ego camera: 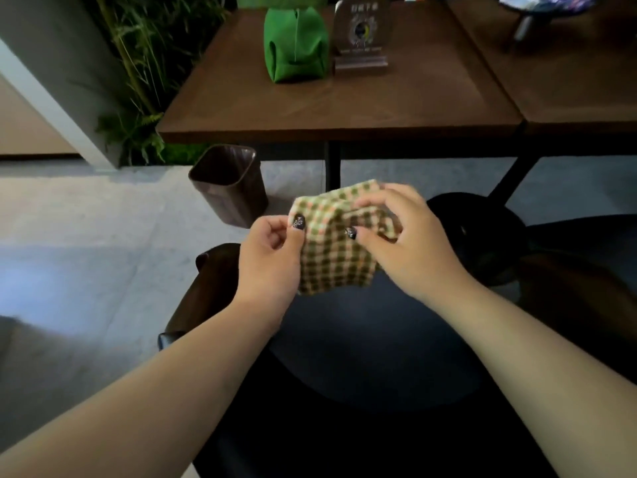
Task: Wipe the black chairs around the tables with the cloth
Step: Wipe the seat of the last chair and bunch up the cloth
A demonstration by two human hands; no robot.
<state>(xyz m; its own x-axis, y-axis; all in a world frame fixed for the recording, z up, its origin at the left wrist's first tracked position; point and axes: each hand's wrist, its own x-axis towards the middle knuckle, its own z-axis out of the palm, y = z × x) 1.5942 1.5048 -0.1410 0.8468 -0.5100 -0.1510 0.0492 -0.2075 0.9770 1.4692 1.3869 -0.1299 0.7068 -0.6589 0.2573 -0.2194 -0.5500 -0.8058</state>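
Hands first: the left hand (272, 260) pinches one edge of the checked cloth (336, 250) between thumb and curled fingers, and the right hand (403, 236) grips the other side, fingers bunched into the fabric. Cloth is up in the air between them, hanging above the black chair (362, 357) and not touching the seat. This looks like the fold-and-ready step, getting a pad shaped before any wiping starts. Next move, I'd say, calls for one hand to gather the cloth flat and bring it down onto the seat, then sweep across. Brown armrest (203, 288) sits just left of the seat. Beyond, a second black chair (482, 229) is tucked at the table (344, 108), whose leg and edge crowd the reach. On top, a green pouch (295, 46) and a sign stand (361, 32). A brown bin (229, 184) stands on the floor, with plants (144, 81) behind it.
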